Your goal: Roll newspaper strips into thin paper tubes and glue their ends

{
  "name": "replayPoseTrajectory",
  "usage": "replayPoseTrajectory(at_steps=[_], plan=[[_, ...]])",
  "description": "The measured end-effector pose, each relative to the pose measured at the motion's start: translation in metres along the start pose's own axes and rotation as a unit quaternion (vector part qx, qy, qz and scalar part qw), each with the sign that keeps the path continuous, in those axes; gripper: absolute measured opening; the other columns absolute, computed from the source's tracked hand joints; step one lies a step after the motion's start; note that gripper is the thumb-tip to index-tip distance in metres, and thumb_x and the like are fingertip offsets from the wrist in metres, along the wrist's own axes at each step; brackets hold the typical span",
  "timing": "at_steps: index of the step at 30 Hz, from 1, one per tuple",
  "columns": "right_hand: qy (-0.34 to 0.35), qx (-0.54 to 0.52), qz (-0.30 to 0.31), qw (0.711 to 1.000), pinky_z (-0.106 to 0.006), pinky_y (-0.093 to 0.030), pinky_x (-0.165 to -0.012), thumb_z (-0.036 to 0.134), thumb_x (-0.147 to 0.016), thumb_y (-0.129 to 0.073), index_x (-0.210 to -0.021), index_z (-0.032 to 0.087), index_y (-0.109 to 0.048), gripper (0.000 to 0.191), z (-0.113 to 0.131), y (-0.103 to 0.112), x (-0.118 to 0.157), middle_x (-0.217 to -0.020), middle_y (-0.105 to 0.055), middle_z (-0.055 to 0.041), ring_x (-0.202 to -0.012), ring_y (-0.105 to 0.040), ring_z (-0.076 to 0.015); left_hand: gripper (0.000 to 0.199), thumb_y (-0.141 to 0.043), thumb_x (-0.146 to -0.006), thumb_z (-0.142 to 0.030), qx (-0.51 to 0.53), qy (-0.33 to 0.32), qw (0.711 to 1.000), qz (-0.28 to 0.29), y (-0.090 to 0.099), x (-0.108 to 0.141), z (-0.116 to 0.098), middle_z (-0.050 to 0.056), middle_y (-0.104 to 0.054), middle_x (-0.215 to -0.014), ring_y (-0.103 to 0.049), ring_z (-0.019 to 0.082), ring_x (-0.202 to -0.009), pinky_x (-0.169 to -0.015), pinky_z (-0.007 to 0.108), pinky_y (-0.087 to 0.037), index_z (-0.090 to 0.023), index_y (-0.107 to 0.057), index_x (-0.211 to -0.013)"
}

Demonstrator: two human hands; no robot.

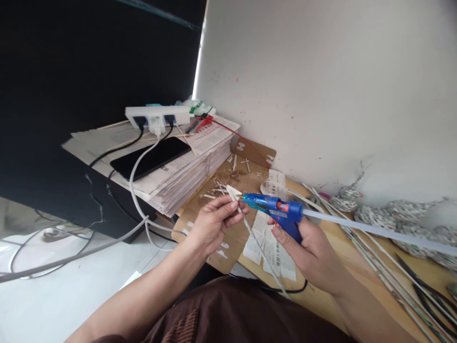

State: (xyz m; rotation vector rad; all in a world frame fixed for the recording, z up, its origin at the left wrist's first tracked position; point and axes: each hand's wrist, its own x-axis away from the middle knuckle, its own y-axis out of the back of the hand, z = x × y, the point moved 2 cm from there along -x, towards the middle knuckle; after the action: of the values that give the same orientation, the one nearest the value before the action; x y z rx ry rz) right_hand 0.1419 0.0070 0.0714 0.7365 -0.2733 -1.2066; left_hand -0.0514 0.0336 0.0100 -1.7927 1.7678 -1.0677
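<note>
My right hand [314, 255] is wrapped round the grip of a blue hot glue gun [274, 207], which points left. A long translucent glue stick [371, 228] sticks out of its back end. Between the fingertips of my left hand [214, 224] is a thin rolled paper stick [259, 245], slanting down toward my lap. At its upper end sits a small white pointed paper piece [233, 191]. The nozzle is right at this piece; whether it touches cannot be made out. Below lies a brown cardboard sheet [241, 174] with paper scraps on it.
At the left, a newspaper stack [200, 166] carries a black phone [152, 157] and a white power strip [159, 114] with hanging cables. Woven paper pieces [389, 214], rolled paper sticks [378, 271] and black scissors [424, 290] lie at the right. Newspaper strips [282, 257] rest near my lap.
</note>
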Motion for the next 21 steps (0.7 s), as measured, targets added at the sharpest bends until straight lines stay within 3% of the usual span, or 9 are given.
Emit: replayPoseTrajectory(at_steps=[8,11,13,16,19,21], plan=[[-0.019,-0.014,-0.026,0.999,-0.035,-0.049,-0.080,0.037,-0.088,-0.057,-0.111,0.024,-0.058,0.027,-0.002,0.000,-0.001,-0.101,-0.066,-0.0052,-0.091,-0.062,-0.0227,0.016,-0.073,-0.073,-0.011,-0.004,-0.007,1.000,0.002,0.004,0.001,0.001,0.009,-0.072,-0.084,-0.072,0.021,-0.083,-0.067,0.018,-0.059,-0.010,-0.066,-0.087],[-0.078,-0.123,-0.031,0.989,-0.029,-0.048,-0.061,0.044,-0.087,-0.057,-0.112,0.023,-0.057,0.032,-0.011,-0.004,-0.006,-0.080,-0.063,-0.0029,-0.068,-0.060,-0.0174,0.015,-0.073,-0.072,-0.010,-0.003,-0.009,1.000,-0.004,0.004,0.003,-0.001,0.009,-0.072,-0.084,-0.072,0.021,-0.082,-0.066,0.019,-0.059,-0.010,-0.066,-0.085],[-0.124,-0.244,-0.029,0.961,-0.025,-0.040,-0.046,0.051,-0.088,-0.051,-0.107,0.021,-0.055,0.036,-0.019,-0.009,-0.015,-0.063,-0.055,0.0012,-0.051,-0.052,-0.0133,0.014,-0.073,-0.072,-0.009,-0.005,-0.011,1.000,-0.010,0.004,0.005,-0.004,0.009,-0.072,-0.083,-0.072,0.021,-0.082,-0.066,0.019,-0.059,-0.011,-0.065,-0.083],[-0.181,-0.342,-0.024,0.922,-0.022,-0.033,-0.039,0.063,-0.087,-0.041,-0.097,0.019,-0.055,0.048,-0.034,-0.020,-0.037,-0.061,-0.057,-0.0011,-0.050,-0.055,-0.0144,0.013,-0.072,-0.072,-0.008,-0.006,-0.015,1.000,-0.017,0.005,0.010,-0.009,0.009,-0.072,-0.083,-0.072,0.022,-0.084,-0.067,0.019,-0.059,-0.011,-0.065,-0.082],[-0.246,-0.283,-0.009,0.927,-0.021,-0.027,-0.035,0.067,-0.085,-0.037,-0.085,0.017,-0.054,0.053,-0.050,-0.036,-0.061,-0.057,-0.061,-0.0042,-0.044,-0.056,-0.0147,0.012,-0.072,-0.072,-0.008,-0.005,-0.019,1.000,-0.017,0.007,0.015,-0.013,0.009,-0.072,-0.083,-0.071,0.023,-0.085,-0.068,0.020,-0.059,-0.011,-0.065,-0.082],[-0.256,-0.213,0.006,0.943,-0.023,-0.031,-0.037,0.066,-0.087,-0.032,-0.078,0.017,-0.053,0.054,-0.058,-0.047,-0.076,-0.052,-0.060,-0.0038,-0.038,-0.052,-0.0136,0.013,-0.071,-0.073,-0.007,-0.007,-0.021,1.000,-0.019,0.011,0.018,-0.015,0.009,-0.072,-0.083,-0.071,0.024,-0.086,-0.068,0.021,-0.059,-0.012,-0.065,-0.083]])
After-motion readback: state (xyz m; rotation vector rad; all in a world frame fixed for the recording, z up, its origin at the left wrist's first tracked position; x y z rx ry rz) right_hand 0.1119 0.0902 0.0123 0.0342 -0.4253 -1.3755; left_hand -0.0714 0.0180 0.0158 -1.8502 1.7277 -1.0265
